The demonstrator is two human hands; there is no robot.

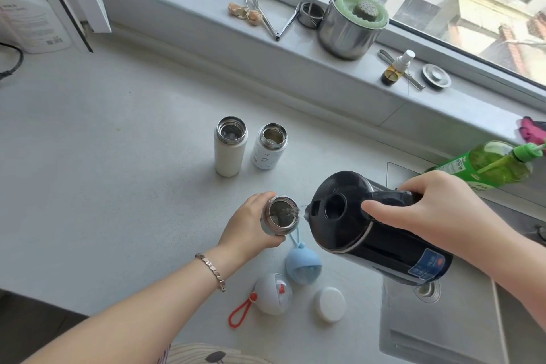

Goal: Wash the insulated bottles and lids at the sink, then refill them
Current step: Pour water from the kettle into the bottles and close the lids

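My left hand [251, 223] grips an open insulated bottle [280, 214] on the counter. My right hand [425, 204] holds the handle of a black electric kettle [354, 227], tilted left, and water runs from its spout into that bottle. Two more open bottles stand further back: a cream one [229, 151] and a shorter white patterned one [267, 151]. Three lids lie near the counter's front edge: a blue one with a loop [302, 264], a white one with a red loop [271, 292] and a plain white round one [330, 303].
The sink [425, 319] lies at the lower right, under the kettle's base. A green detergent bottle [487, 164] stands behind my right hand. On the window sill sit a steel pot [345, 29], tongs [274, 21], a small spray bottle [396, 68] and a sink strainer [436, 75].
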